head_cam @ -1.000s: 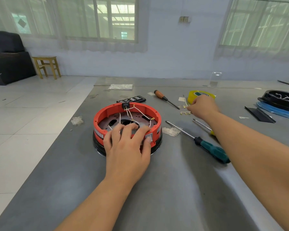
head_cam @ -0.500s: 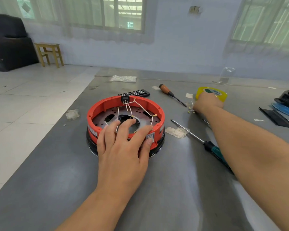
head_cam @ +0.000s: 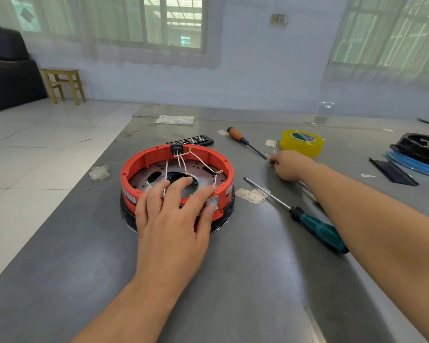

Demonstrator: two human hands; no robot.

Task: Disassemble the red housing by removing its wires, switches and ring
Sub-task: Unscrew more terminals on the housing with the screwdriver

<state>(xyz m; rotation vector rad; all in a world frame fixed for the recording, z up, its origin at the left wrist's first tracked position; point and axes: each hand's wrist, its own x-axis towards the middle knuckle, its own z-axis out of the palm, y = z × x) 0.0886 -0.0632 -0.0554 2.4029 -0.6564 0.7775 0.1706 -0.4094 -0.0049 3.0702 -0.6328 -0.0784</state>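
Left hand (head_cam: 170, 220) lies spread over the near rim of the red housing (head_cam: 144, 160), fingers straight, fingertips reaching in over the edge and the thumb pressing by the grey rocker switch (head_cam: 212, 202) on the outer wall; it steadies the part rather than grips it, much as it did a second ago. What has changed is on the other side: the right hand (head_cam: 289, 165), which was hovering farther back beside the yellow tape roll (head_cam: 302, 142), has drawn nearer along the grey table (head_cam: 245, 280) and now curls around something small and metallic just left of its fingers. Whether it actually pinches that piece or only touches it I cannot tell. The housing sits at centre left on its black base, white wires (head_cam: 183, 163) still strung from the black socket (head_cam: 176, 148) at the far wall to terminals around the metal plate, so nothing of the wiring looks freed yet. My reading is that a small removed part is being set aside or sorted, and the stripping itself is at an early stage. A green-handled screwdriver (head_cam: 318, 230) lies near the right forearm and a wooden-handled one (head_cam: 243, 141) behind, both within reach for the next fastener.
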